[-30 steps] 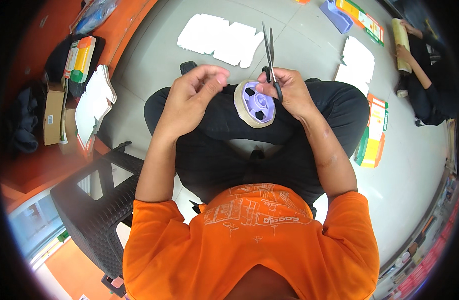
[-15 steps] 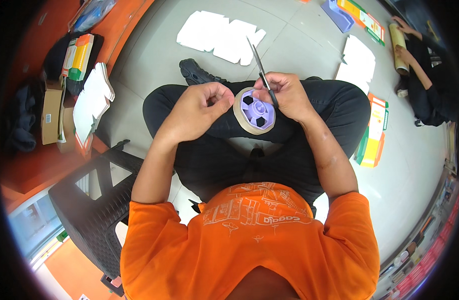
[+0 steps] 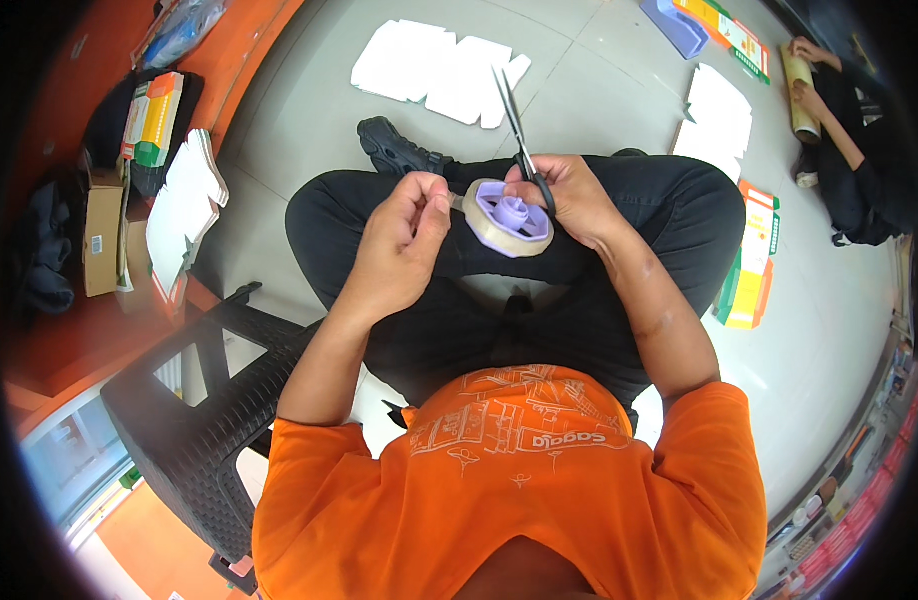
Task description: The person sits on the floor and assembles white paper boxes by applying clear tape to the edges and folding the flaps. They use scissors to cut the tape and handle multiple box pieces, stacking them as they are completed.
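A roll of clear tape on a purple hub (image 3: pixel 511 212) hangs above my crossed legs. My right hand (image 3: pixel 574 203) closes on the roll's far right side, its thumb over the purple hub. That same hand keeps a pair of scissors (image 3: pixel 512 120) with dark handles, blades pointing away from me and slightly parted. Just left of the roll, my left hand (image 3: pixel 404 245) pinches the tape's free end (image 3: pixel 456 202), and a short strip spans from the fingertips to the roll. The fingers of my right hand partly hide the scissors' handles.
White flat carton blanks (image 3: pixel 404 62) lie on the tiled floor ahead, with another blank (image 3: pixel 717 125) to the right. Printed cartons (image 3: pixel 747 260) lie beside my right knee. A black plastic stool (image 3: pixel 194 415) stands at left. At far right, a co-worker's hands hold a yellowish tube (image 3: pixel 799 95).
My left hand has drawn back slightly left with the tape end, and a short strip now shows. The roll has tilted, and the scissors' blades show farther apart.
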### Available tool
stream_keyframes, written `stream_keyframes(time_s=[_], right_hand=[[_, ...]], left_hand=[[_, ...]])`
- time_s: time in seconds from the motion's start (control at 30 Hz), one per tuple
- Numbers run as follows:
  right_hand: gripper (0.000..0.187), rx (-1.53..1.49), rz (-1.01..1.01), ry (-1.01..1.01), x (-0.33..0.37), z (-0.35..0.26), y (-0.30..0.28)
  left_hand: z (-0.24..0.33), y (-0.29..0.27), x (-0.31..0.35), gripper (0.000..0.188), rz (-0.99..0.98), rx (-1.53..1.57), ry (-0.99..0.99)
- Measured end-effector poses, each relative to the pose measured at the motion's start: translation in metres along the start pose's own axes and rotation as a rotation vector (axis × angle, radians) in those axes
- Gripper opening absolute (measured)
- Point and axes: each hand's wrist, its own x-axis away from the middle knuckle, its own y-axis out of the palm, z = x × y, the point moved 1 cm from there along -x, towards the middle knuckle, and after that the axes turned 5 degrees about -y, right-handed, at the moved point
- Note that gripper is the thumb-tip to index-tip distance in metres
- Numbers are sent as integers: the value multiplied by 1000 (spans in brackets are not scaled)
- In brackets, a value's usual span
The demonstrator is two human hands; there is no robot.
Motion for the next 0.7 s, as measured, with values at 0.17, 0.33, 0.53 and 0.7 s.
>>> stream_keyframes(time_s=[0.17, 0.33, 0.53, 0.7], right_hand=[[19, -52, 33, 24, -3, 4, -4], [19, -72, 38, 45, -5, 10, -6], [19, -79, 37, 61, -4, 8, -6], [20, -68, 44, 41, -5, 11, -6]], left_hand=[[5, -10, -8, 15, -35, -36, 0], [8, -10, -12, 14, -71, -68, -2], [-6, -7, -18, 13, 4, 84, 47], [-5, -5, -19, 26, 16, -35, 54]])
